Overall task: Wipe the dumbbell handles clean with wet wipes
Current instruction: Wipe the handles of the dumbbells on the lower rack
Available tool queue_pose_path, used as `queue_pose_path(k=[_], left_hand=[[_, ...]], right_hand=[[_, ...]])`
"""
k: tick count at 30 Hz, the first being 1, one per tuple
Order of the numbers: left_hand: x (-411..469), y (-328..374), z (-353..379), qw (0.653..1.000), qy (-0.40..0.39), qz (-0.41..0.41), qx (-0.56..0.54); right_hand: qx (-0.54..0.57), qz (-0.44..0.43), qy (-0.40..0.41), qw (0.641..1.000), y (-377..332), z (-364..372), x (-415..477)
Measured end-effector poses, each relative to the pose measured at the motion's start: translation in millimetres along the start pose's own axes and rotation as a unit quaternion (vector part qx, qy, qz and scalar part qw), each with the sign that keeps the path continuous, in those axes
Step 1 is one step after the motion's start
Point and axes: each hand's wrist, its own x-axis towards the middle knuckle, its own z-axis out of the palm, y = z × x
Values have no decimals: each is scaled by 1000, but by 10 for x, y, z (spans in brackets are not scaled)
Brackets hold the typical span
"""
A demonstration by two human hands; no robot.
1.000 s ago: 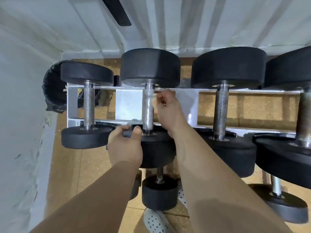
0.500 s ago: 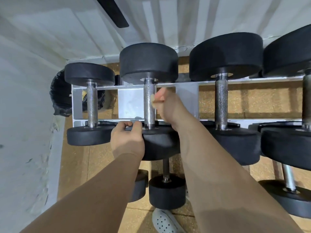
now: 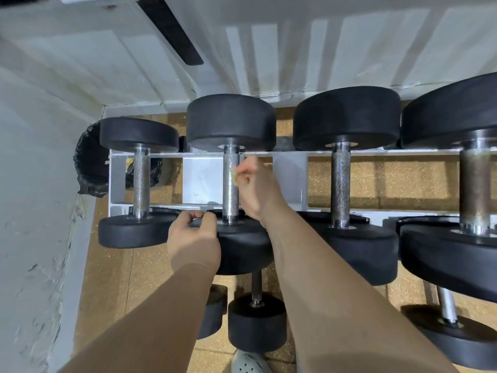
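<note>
Several black dumbbells lie across a white rack point(image 3: 118, 181). The second from the left has a knurled steel handle point(image 3: 230, 168) between two black heads. My right hand point(image 3: 255, 184) pinches a small, dirty wet wipe point(image 3: 234, 176) and holds it against the right side of that handle, about midway along. My left hand point(image 3: 192, 238) grips the rim of the near head point(image 3: 242, 251) of the same dumbbell, fingers curled over its edge. Most of the wipe is hidden inside my fingers.
Other dumbbell handles stand to the left point(image 3: 141, 181) and right point(image 3: 341, 184), with a larger one at far right point(image 3: 474, 184). A black bin bag point(image 3: 88, 162) sits in the corner by the white wall. Smaller dumbbells point(image 3: 256, 321) and my shoe point(image 3: 248, 363) are on the cork floor below.
My right hand with the wipe has slid from the far end of the handle toward its middle. My left hand keeps its grip on the near head. The view has shifted.
</note>
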Motion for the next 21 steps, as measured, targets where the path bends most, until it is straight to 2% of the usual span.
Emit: queue_pose_path(k=[3, 4, 6, 8, 9, 11, 14, 16, 18, 19, 21], left_hand=[[-32, 32, 1, 1000, -1, 1, 1], [-40, 34, -2, 1000, 0, 3, 2], [-49, 38, 0, 1000, 4, 1, -1], [-49, 37, 6, 1000, 9, -4, -6], [-48, 42, 13, 1000, 10, -9, -11], [-47, 43, 15, 1000, 8, -19, -13], [-28, 36, 12, 999, 10, -34, -5], [-14, 35, 20, 999, 14, -40, 0], [-13, 26, 18, 1000, 14, -25, 7], [-16, 24, 14, 1000, 13, -12, 6], [-18, 22, 5, 1000, 16, 12, -3]], right_hand=[[-50, 23, -130, 990, 122, -47, -144], [-72, 17, -141, 987, 151, -56, -153], [-25, 13, -89, 996, 141, -46, -121], [72, 14, 16, 997, 106, 25, -48], [81, 11, 51, 995, 96, 59, -4], [62, 13, 58, 996, 105, 95, 90], [38, 15, -18, 999, 155, -1, 66], [-64, -8, -119, 991, 135, -109, -79], [-126, -2, -223, 967, 39, -123, -253], [-124, -6, -228, 966, -9, -93, -314], [-69, -17, -156, 985, -119, -18, -368]])
